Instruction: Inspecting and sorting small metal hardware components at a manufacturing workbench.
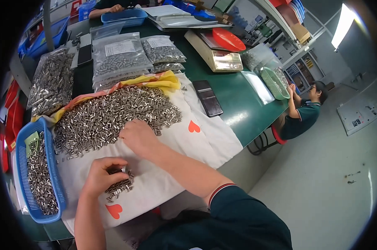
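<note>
Green table (pixel 234 104) fills the workroom view, with a white cloth (pixel 205 141) printed with red hearts spread across it. On that cloth the left hand (pixel 101 175) curls its grip around a small bunch of short silver metal tubes (pixel 119 185), fingers pressed together on them, a few lying loose just under the grip. Just beyond it, the right hand (pixel 138 137) rests with its grip spread flat at the near edge of the big heap of tubes (pixel 113 114), fingertips touching them. Left of the grip stands a blue mesh basket (pixel 51 166) part-filled with the same tubes. Farther out past the heap lie clear plastic bags (pixel 119 60) of tubes, each with a white rectangular label near its top. Right of the heap lies a dark phone (pixel 208 98); beyond it sits a beige weighing scale (pixel 217 58) carrying a red tray (pixel 228 39). Another person (pixel 305 112) sits at the table's far right end.
</note>
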Tool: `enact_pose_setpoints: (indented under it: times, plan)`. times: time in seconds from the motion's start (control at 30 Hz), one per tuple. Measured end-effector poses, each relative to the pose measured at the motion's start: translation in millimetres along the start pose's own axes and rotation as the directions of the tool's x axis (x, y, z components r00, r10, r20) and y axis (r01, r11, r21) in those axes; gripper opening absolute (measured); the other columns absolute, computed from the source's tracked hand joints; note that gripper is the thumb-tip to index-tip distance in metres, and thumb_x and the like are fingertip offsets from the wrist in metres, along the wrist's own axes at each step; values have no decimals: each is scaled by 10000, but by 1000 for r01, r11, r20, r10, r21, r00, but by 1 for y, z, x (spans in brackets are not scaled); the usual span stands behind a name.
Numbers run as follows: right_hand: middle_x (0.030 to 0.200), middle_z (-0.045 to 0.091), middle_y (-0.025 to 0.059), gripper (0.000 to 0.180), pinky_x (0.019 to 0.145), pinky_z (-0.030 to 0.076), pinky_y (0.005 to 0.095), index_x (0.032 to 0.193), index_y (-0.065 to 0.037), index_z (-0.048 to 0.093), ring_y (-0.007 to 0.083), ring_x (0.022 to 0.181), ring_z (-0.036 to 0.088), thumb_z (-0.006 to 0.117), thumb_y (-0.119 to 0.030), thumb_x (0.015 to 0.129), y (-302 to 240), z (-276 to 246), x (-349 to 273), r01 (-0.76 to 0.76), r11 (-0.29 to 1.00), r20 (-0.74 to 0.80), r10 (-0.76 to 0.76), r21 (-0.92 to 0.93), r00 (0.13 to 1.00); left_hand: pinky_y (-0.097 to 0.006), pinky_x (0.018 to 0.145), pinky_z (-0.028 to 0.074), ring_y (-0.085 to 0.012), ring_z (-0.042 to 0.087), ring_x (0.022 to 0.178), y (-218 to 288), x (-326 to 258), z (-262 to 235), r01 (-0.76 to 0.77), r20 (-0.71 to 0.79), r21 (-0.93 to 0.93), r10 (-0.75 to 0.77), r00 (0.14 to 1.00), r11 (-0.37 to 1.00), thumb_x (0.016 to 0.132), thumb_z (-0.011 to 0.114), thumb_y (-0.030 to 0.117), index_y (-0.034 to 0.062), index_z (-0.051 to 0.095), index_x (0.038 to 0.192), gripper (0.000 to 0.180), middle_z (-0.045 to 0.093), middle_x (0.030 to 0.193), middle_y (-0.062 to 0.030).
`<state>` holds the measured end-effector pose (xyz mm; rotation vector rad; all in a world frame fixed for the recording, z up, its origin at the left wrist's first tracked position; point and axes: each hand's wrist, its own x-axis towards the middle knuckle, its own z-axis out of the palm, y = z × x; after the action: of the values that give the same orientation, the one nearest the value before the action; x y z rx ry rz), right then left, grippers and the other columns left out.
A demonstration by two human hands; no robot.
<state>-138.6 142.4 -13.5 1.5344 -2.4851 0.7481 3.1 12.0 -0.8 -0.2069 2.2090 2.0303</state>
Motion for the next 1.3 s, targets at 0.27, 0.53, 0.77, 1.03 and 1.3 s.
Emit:
enact_pose_setpoints:
  times: [0.27, 0.53, 0.77, 1.03, 1.3]
  plan:
    - [749, 562, 60, 44, 719, 426, 350, 696, -70, 593, 229, 777, 536, 565, -103, 699, -1, -22, -3, -39, 994, -78, 47, 103, 996, -230, 726, 472, -103, 573, 789, -11, 14, 3, -72, -17, -287, 70, 997, 955, 655, 687, -53, -7, 577, 982, 347, 616, 905, -49]
    - [738, 601, 82, 106, 592, 457, 298, 762, -33, 604, 210, 664, 587, 600, -109, 690, -13, -38, -2, -105, 668, 130, 12, 736, 991, -232, 781, 445, -125, 562, 868, -29, 19, -11, -233, -261, -472, 118, 958, 850, 695, 659, -28, 6, 541, 1041, 368, 593, 976, -62]
    - [691, 583, 78, 93, 573, 455, 313, 734, -41, 597, 222, 634, 576, 596, -113, 674, -17, -37, -2, -82, 734, 124, -2, 674, 992, -231, 783, 444, -119, 551, 888, -34, 16, -17, -203, -241, -438, 103, 965, 876, 695, 661, -32, -4, 532, 1070, 397, 585, 987, -54]
    - [679, 570, 81, 66, 649, 440, 376, 655, -46, 555, 265, 680, 553, 593, -99, 668, -29, -19, -11, 119, 913, -184, -50, 389, 982, -228, 759, 455, -119, 563, 842, -27, 15, -10, -190, -293, -277, 105, 950, 942, 695, 634, -75, -22, 546, 1048, 368, 597, 963, -65]
    - [674, 585, 96, 125, 582, 443, 348, 723, -48, 589, 262, 636, 570, 630, -138, 646, -17, -41, -5, -89, 761, 218, -70, 643, 973, -232, 749, 463, -121, 569, 818, -20, 7, -12, -163, -181, -318, 109, 977, 934, 674, 663, -63, -17, 557, 1028, 372, 604, 930, -57]
